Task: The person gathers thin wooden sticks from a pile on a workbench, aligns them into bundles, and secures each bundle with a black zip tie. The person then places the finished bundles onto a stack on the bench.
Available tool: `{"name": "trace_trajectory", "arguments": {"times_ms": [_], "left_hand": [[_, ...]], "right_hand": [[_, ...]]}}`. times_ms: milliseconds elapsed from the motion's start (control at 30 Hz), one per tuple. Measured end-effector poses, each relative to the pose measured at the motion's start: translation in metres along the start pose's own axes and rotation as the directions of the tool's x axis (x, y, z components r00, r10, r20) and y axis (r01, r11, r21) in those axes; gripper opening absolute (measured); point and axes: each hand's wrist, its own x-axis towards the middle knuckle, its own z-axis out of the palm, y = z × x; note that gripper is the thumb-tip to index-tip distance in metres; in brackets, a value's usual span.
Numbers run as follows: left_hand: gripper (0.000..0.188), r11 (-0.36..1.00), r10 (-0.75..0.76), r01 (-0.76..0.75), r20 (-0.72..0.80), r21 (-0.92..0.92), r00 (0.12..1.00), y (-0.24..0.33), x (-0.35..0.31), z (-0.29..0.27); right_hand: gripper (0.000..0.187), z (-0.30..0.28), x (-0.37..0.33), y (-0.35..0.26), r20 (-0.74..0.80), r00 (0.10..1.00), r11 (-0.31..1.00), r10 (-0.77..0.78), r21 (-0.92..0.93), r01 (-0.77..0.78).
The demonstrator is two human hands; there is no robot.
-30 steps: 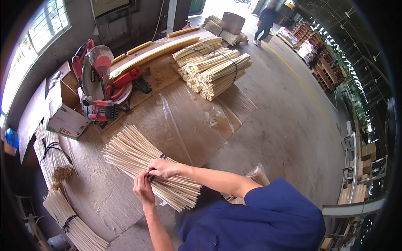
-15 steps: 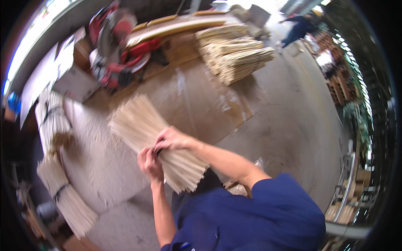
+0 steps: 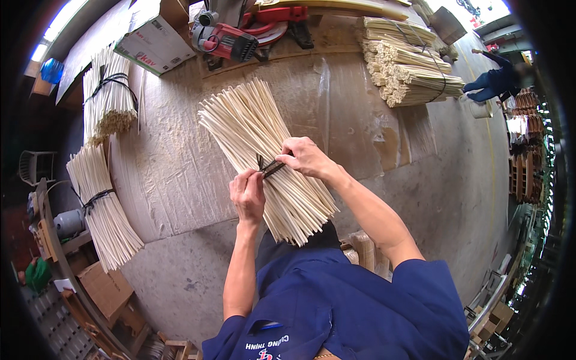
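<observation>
A bundle of thin pale sticks (image 3: 246,123), fanned out at both ends, lies slanted in front of me, its near end close to my body. A black tie (image 3: 274,168) wraps around its middle, with a small knot or loose end standing up beside my left fingers. My left hand (image 3: 246,195) is closed, pinching the tie at the bundle's left side. My right hand (image 3: 307,159) rests on top of the sticks, its thumb and fingers closed on the tie farther right.
Two tied stick bundles, an upper one (image 3: 108,84) and a lower one (image 3: 103,210), lie at the left. Beyond stand a cardboard box (image 3: 153,45) and a red power saw (image 3: 231,41). A strapped stick stack (image 3: 408,66) is at the far right, with a person (image 3: 498,75) beyond it.
My view has turned, so the saw and stick stack sit higher and farther right. My hands are slightly farther apart along the tie, and more of it shows between them.
</observation>
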Motion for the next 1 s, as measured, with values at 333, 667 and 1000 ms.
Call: {"name": "trace_trajectory", "arguments": {"times_ms": [333, 667, 1000], "left_hand": [[0.017, 0.984, -0.162, 0.157, 0.057, 0.082, 0.985, -0.006, -0.006, -0.006], [0.014, 0.971, -0.176, 0.169, -0.028, -0.169, 0.984, 0.015, 0.012, 0.032], [0.017, 0.889, -0.37, 0.35, -0.015, -0.294, 0.929, 0.017, 0.011, 0.044]], "right_hand": [[0.028, -0.013, 0.0, 0.002, 0.027, 1.0, 0.998, 0.011, -0.065, -0.01], [0.041, 0.032, -0.045, -0.04, 0.155, 0.959, 0.769, 0.236, 0.573, -0.282], [0.043, 0.041, -0.057, -0.064, 0.162, 0.954, 0.794, 0.253, 0.529, -0.3]]}}
